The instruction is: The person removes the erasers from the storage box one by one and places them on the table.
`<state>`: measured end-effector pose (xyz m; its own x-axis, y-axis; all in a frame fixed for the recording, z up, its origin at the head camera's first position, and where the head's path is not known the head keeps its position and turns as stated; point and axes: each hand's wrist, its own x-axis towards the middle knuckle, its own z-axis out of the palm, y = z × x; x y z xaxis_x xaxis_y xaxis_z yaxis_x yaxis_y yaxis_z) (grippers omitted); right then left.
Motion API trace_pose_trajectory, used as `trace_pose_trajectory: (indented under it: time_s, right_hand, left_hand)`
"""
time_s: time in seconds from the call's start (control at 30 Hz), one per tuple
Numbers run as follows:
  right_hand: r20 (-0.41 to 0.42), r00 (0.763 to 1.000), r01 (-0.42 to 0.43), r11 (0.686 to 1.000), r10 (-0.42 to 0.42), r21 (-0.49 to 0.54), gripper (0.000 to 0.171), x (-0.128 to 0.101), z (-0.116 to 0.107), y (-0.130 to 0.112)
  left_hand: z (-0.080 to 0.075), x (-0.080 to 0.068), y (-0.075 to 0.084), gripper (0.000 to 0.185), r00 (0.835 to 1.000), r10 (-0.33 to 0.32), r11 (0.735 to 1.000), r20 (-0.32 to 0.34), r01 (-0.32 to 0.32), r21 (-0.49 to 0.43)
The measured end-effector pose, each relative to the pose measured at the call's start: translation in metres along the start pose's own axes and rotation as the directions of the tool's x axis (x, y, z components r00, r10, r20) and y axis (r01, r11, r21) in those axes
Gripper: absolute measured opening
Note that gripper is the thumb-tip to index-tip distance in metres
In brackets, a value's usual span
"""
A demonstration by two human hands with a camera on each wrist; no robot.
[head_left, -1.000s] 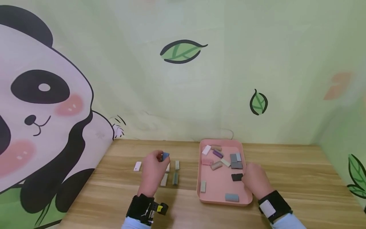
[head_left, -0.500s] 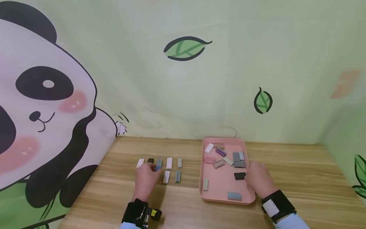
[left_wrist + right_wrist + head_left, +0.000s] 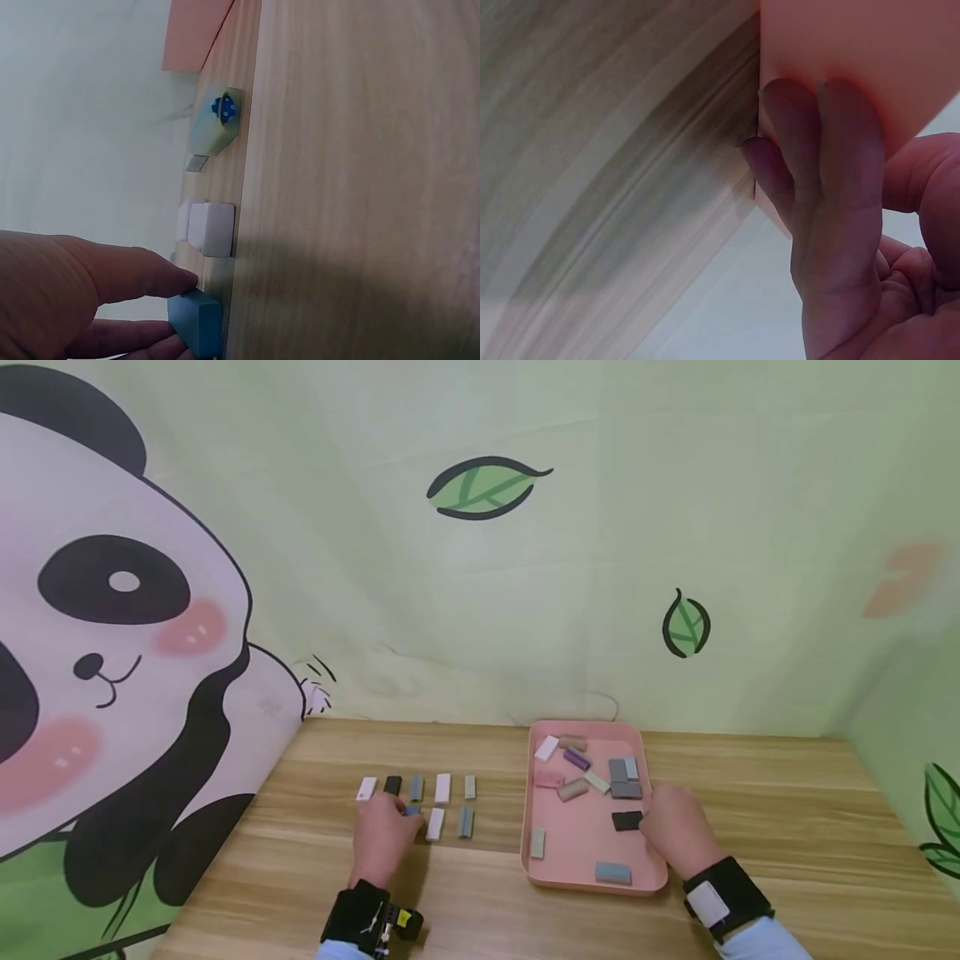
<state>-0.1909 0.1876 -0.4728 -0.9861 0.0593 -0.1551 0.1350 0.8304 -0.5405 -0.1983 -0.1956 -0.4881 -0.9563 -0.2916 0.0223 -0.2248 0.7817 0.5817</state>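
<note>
On the table's left half, the blue block is now down in the near row.
Head view: left hand (image 3: pixel 384 832) has lowered the blue block (image 3: pixel 412 811) beside the white block (image 3: pixel 435 823). Left wrist view: fingers pinch it against the table (image 3: pixel 360 180). Right wrist view: right hand (image 3: pixel 840 247) grips the pink tray (image 3: pixel 855 45) at its edge.

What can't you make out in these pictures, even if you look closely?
- Blue block: in the head view the left hand covers nearly all of it; in the left wrist view the bottom edge cuts it off.
- Right hand: the head view hides its fingers behind the knuckles; only the right wrist view shows them on the pink tray.
- Tray contents: right wrist view shows only the tray's wall.
- Small markings on the blocks: too small in the head view.
</note>
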Motion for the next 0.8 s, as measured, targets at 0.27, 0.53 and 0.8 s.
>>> trace_pose_trajectory:
  time_s: [0.27,0.53,0.8]
  right_hand:
    - [-0.01,1.0,-0.002,1.0,0.002,-0.007,0.005,0.002,0.001,0.001]
    - [-0.01,1.0,-0.015,1.0,0.015,0.004,0.007,0.003,0.003,0.003]
    - [-0.004,0.999,-0.033,0.999,0.033,0.01,0.009,0.004,0.003,0.003]
  left_hand:
    - [0.003,0.002,-0.001,0.019,1.0,-0.01,0.999,-0.013,0.011,0.048]
    - [0.003,-0.001,0.004,0.02,1.0,-0.022,0.996,-0.005,0.022,0.089]
    - [0.002,-0.007,0.036,0.038,0.988,0.127,0.971,-0.083,-0.107,0.216]
